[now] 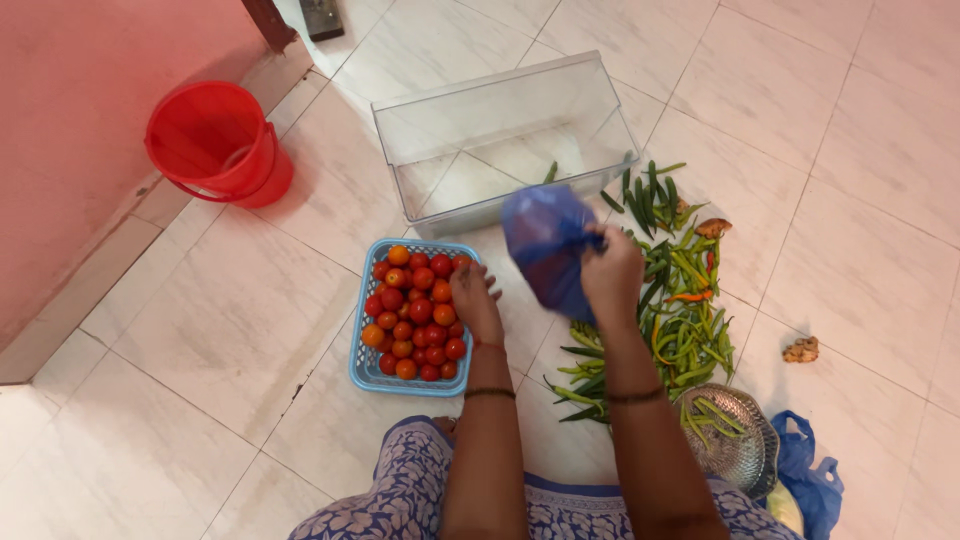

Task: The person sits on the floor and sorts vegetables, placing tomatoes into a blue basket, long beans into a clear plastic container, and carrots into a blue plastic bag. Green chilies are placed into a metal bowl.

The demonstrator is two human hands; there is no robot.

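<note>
Two hands in my view, right hand point(612, 272) pinching a blue bag point(545, 245) above the green chillies point(680, 300), left hand point(474, 297) loosely spread over tomatoes point(415, 315) in a blue basket point(362, 372).

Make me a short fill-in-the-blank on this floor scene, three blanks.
1. The right hand grips a ____ plastic bag.
2. The left hand rests at the edge of a blue basket full of ____.
3. The bucket by the wall is ____.

Missing words: blue; tomatoes; red
</note>
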